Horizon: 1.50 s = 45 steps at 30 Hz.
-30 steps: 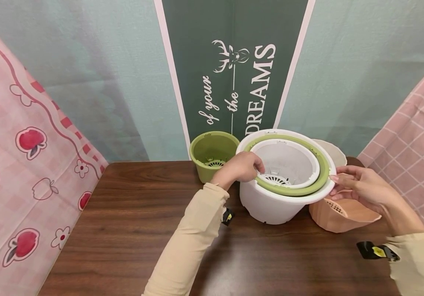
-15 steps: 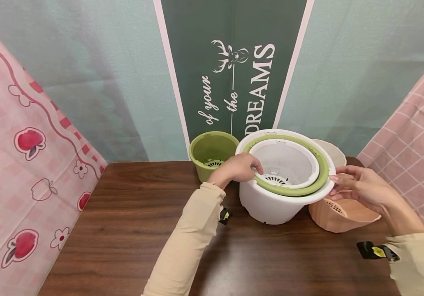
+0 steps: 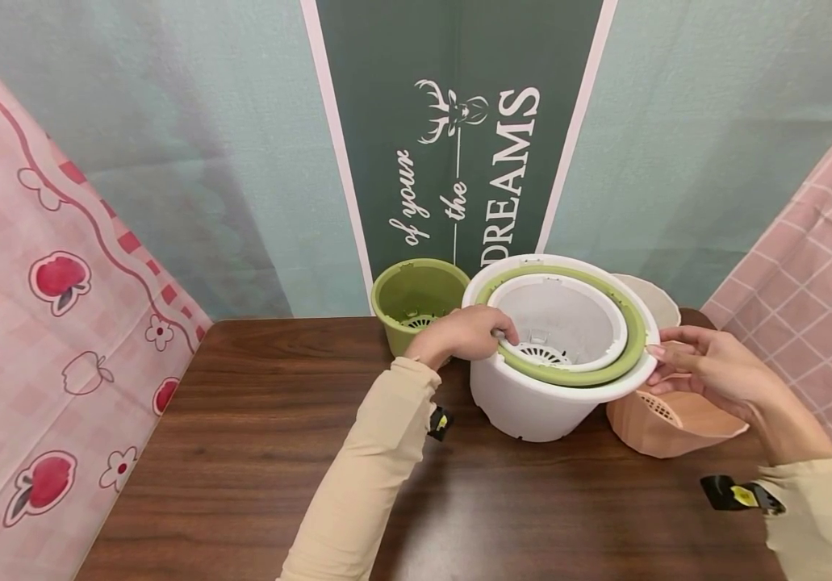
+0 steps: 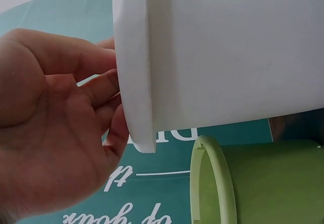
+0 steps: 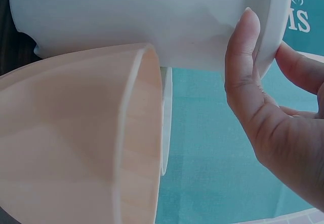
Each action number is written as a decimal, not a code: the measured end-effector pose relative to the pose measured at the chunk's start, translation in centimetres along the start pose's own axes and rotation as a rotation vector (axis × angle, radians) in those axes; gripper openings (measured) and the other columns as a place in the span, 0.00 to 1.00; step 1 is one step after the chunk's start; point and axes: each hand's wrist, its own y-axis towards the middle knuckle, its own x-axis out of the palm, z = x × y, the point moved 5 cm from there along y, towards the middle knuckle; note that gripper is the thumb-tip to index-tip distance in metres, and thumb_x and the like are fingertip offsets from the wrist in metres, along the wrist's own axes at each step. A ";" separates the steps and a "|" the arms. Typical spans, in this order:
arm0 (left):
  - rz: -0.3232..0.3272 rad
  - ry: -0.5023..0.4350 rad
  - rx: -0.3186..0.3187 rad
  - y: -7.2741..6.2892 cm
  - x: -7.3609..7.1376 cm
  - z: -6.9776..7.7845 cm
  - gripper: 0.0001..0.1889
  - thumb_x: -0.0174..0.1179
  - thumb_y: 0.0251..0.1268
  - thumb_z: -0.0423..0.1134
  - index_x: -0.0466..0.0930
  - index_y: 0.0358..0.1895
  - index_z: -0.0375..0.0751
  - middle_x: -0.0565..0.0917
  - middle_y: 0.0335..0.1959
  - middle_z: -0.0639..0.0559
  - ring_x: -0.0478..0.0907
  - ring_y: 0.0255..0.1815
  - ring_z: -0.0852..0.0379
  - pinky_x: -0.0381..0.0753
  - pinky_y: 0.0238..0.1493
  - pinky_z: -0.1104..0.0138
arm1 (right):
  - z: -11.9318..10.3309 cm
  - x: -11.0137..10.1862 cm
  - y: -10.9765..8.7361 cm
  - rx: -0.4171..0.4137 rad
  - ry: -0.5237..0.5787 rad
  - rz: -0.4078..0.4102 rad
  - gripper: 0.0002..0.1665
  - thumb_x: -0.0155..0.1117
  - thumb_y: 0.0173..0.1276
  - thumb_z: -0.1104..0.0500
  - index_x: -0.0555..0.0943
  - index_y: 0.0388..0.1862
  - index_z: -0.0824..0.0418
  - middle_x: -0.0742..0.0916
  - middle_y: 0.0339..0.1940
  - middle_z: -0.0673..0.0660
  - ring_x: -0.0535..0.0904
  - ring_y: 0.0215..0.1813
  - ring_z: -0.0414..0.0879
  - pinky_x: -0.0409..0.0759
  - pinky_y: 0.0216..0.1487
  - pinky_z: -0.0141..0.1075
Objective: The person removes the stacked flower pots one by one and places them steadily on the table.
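Observation:
Three pots sit nested: a small white pot (image 3: 568,311) inside a green-rimmed pot (image 3: 575,377), both inside a large white pot (image 3: 532,407) on the table. My left hand (image 3: 462,331) reaches over the near left side and pinches the small white pot's rim, fingertips curled inside it. Seen from the left wrist, that hand (image 4: 66,112) has its fingertips hidden behind the large white rim. On the other side, my right hand (image 3: 721,367) pinches the large pot's rim. In the right wrist view its thumb and fingers straddle the large pot's rim (image 5: 276,21).
A separate green pot (image 3: 416,294) stands left of the nested stack. To the right, a peach pot (image 3: 648,428) with a slanted opening is close by, with another off-white pot (image 3: 651,298) behind. A brown wooden table (image 3: 278,452) meets the cloth backdrop (image 3: 241,161).
My left hand has shifted very slightly left and down at the small pot's rim. The right hand and the pots look unmoved.

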 end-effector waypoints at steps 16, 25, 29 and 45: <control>-0.002 0.012 0.064 0.0 0.1 0.2 0.18 0.42 0.62 0.25 0.81 0.45 0.44 0.76 0.48 0.53 0.68 0.46 0.60 0.64 0.47 0.72 | 0.1 -0.1 -0.1 -0.009 -0.011 -0.006 0.11 0.46 0.68 0.74 0.73 0.42 0.62 0.83 0.29 0.62 0.82 0.30 0.52 0.80 0.33 0.44; 0.012 0.029 0.091 -0.1 0.1 0.2 0.18 0.42 0.65 0.27 0.81 0.46 0.44 0.77 0.49 0.53 0.67 0.51 0.60 0.63 0.52 0.72 | 0.1 -0.1 -0.1 -0.010 -0.004 -0.011 0.12 0.46 0.68 0.74 0.73 0.42 0.62 0.83 0.29 0.62 0.82 0.30 0.52 0.80 0.33 0.43; 0.014 0.040 0.091 -0.1 0.1 0.2 0.18 0.41 0.66 0.28 0.81 0.47 0.44 0.76 0.50 0.52 0.66 0.55 0.58 0.63 0.54 0.71 | 0.1 -0.1 -0.1 -0.002 -0.001 -0.007 0.11 0.46 0.68 0.74 0.73 0.42 0.62 0.83 0.29 0.62 0.82 0.30 0.52 0.81 0.32 0.43; 0.020 0.014 0.106 -0.3 0.1 0.2 0.17 0.44 0.64 0.26 0.81 0.47 0.43 0.76 0.49 0.51 0.64 0.57 0.55 0.59 0.56 0.72 | 0.0 -0.1 0.1 0.017 -0.018 0.011 0.11 0.47 0.68 0.73 0.73 0.42 0.62 0.83 0.29 0.62 0.82 0.30 0.51 0.81 0.32 0.42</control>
